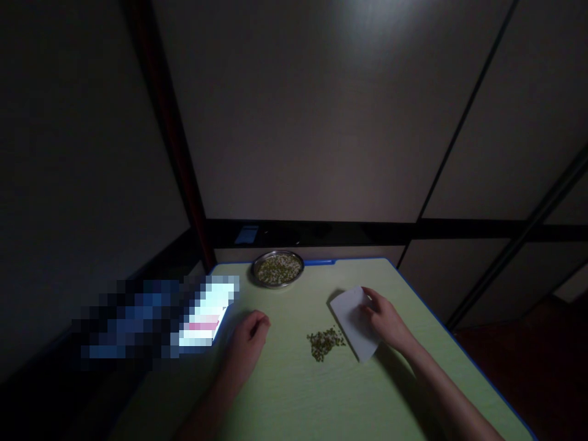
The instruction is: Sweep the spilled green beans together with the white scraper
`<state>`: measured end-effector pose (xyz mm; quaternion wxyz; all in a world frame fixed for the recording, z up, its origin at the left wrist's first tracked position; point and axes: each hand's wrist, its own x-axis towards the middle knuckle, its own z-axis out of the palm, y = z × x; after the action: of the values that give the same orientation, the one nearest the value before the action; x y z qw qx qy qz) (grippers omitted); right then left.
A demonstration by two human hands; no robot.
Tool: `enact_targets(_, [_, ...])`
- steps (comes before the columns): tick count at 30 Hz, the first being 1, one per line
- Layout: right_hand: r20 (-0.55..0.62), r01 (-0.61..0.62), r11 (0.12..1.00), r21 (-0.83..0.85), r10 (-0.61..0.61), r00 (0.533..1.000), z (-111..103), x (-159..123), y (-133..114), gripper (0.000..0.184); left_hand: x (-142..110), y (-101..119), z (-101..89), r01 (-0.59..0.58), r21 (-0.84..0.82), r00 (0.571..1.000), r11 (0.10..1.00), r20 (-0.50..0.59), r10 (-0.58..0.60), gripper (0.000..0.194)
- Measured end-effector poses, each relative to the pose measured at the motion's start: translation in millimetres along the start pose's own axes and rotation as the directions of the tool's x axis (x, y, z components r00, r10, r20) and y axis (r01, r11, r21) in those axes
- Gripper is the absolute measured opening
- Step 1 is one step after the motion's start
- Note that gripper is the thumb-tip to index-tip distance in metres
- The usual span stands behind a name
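Bright screen [204, 312]: pixelated, any writing illegible. Left hand [250, 340] loosely curled; contents cannot be told. Dish [275, 286] of seeds [278, 269] near table's [294, 398] far edge. Seed pile [323, 344] mid-table. White paper [351, 318] just beside, pinched by right hand [388, 321].

The paper [346, 315] is plain white, beside a heap of seeds [325, 344] mottled in green and whitish tones. A silvery dish [275, 286] carries the same speckled green and pale mix. The desk [294, 392] is pale green with blue edging [475, 362]; dim grey-brown panels [298, 135] meet a black band [349, 233].
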<state>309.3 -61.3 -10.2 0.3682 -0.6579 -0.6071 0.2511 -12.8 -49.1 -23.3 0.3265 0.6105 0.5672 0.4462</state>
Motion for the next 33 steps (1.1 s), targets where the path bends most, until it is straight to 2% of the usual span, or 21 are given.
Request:
enact_targets(9, [0.043,0.123,0.989,-0.087,-0.120,0.992,1,18,-24,0.053,0,0,-0.9,-0.005,0.021,1.000,1.000,-0.001,0.005,0.023])
enact_targets(13, [-0.004,0.170,0.980,-0.101,-0.171,0.985,7,31,-39,0.049,1,-4,-1.5,-0.017,0.019,1.000,1.000,-0.002,0.017,0.023])
enact_targets(18, [-0.090,0.173,0.982,-0.075,-0.179,0.980,28,46,-51,0.046,0,-3,-2.4,-0.012,0.036,1.000,0.999,-0.002,0.013,0.023])
enact_targets(25, [-0.095,0.124,0.991,-0.051,-0.128,0.987,50,57,-42,0.047,1,0,-3.3,-0.021,0.033,1.000,0.999,0.008,0.021,0.021])
enact_targets(30, [-0.091,0.097,0.993,-0.071,-0.103,0.990,47,59,-33,0.048,-2,-1,-4.7,-0.016,0.047,1.000,0.999,-0.010,0.017,0.021])
enact_targets(33, [-0.102,0.071,0.993,-0.094,-0.080,0.992,39,60,-28,0.049,-1,8,-5.1,-0.007,0.046,1.000,0.999,-0.010,0.007,0.023])
